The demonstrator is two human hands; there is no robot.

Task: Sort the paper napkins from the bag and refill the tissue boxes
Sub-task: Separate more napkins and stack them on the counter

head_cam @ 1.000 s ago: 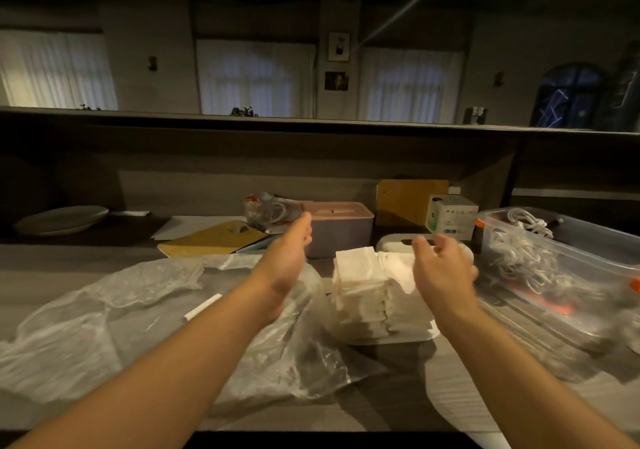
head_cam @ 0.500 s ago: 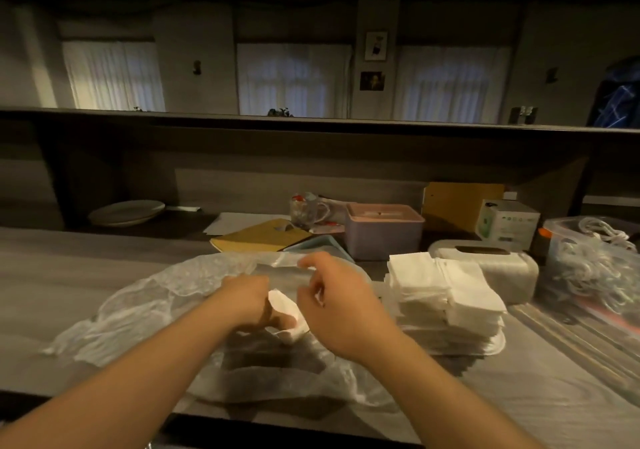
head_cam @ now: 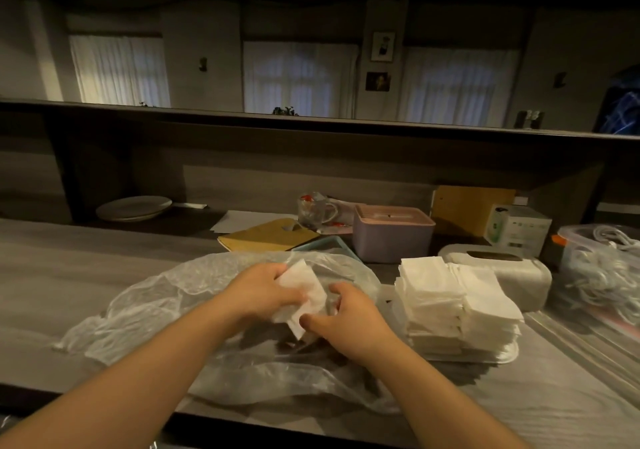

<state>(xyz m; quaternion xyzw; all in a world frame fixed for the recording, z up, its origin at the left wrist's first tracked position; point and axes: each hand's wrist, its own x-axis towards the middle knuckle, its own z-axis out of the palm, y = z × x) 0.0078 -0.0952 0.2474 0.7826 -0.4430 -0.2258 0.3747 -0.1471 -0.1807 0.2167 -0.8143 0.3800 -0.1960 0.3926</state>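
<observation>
A single wide-angle view, taken from the person's head, looks forward and slightly down across a grey wood-grain counter (head_cam: 69, 275). Both bare forearms enter from the bottom edge, so the camera sits close above them. The left hand (head_cam: 258, 289) and right hand (head_cam: 349, 320) meet near the centre of the frame. Beyond the counter the view reaches a long dark shelf (head_cam: 311, 125) and three white-curtained windows (head_cam: 298, 78) far off. Straight lines bow at the edges.

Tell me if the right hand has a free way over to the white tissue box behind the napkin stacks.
Probably yes, once it lets go. The right hand pinches napkins over the plastic bag. The white tissue box lies beyond the napkin stacks, so reaching over them looks unobstructed.
</observation>
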